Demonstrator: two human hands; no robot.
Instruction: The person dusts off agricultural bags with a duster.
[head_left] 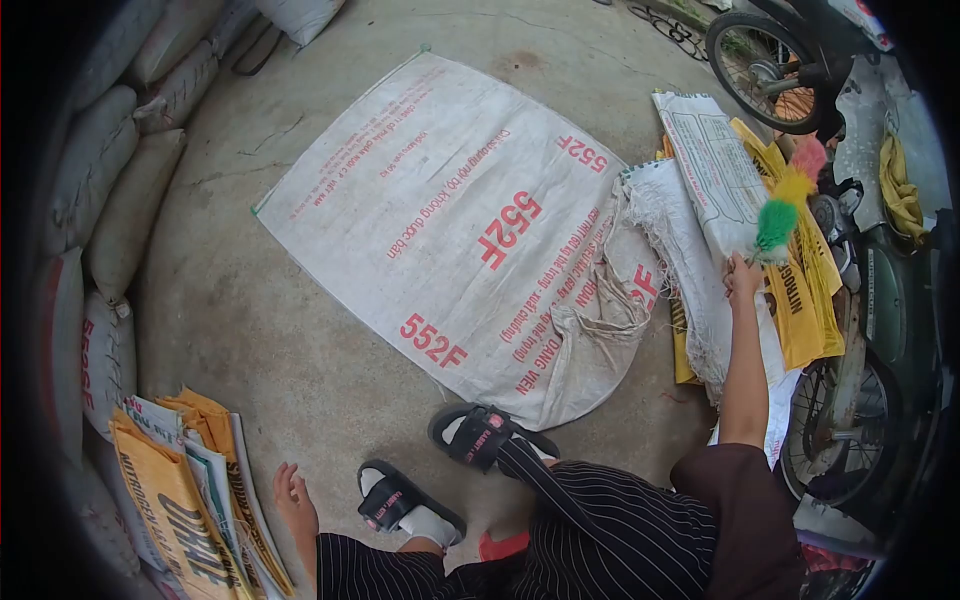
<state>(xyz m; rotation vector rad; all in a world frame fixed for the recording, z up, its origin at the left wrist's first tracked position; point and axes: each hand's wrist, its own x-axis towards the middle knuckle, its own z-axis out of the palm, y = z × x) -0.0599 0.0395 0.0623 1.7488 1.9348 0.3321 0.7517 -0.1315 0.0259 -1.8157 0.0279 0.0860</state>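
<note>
My right hand (741,277) is stretched out to the right with its fingers closed. It is at the near edge of a printed white sack (712,170), beside the green end of a fluffy green, yellow and pink duster (776,222). I cannot make out which of them the fingers grip. My left hand (294,497) hangs low on the left, fingers apart and holding nothing, near a stack of folded yellow and white sacks (185,500). In front of my feet a large white sack (450,190) marked 552F lies spread out, its right side crumpled.
Filled sacks (135,220) are piled along the left side. More yellow sacks (800,320) lie under and beside the white ones at right, against a parked motorbike (885,290). Another wheel (765,72) stands at upper right. My sandals (470,435) are close to the spread sack.
</note>
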